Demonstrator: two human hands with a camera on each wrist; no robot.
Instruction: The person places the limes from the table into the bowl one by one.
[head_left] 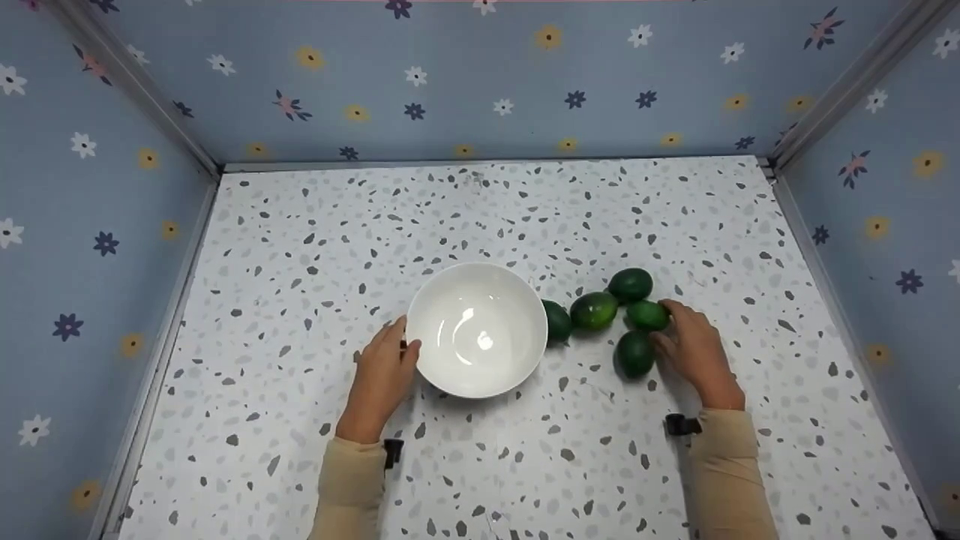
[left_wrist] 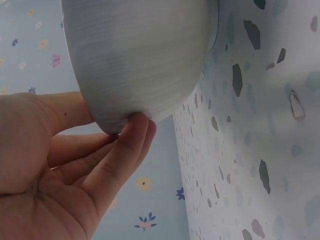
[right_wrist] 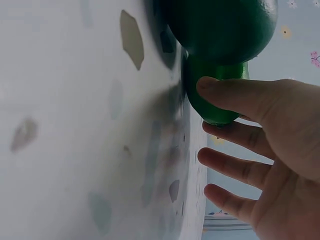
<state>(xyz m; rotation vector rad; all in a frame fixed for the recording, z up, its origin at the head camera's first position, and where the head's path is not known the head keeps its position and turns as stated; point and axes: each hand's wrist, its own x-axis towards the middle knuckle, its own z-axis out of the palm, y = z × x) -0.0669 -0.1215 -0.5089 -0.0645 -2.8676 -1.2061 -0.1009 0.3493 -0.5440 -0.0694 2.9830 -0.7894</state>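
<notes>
Bowl (head_left: 465, 300) glossy, pinched by left hand (head_left: 380, 373); right hand (head_left: 696, 351) spread at smooth oval fruit (head_left: 646, 316)

Two grips: left grip (head_left: 379, 377), right grip (head_left: 697, 355). One bowl (head_left: 477, 330), at the left grip. Five green fruits (head_left: 594, 311), all between the two grips. Two sleeves (head_left: 727, 465), one behind each grip. Two black wrist pieces (head_left: 682, 424), one behind each grip. One tabletop (head_left: 495, 487), beneath both grips. Three flowered walls (head_left: 450, 75): one beyond the grips, one either side.
</notes>
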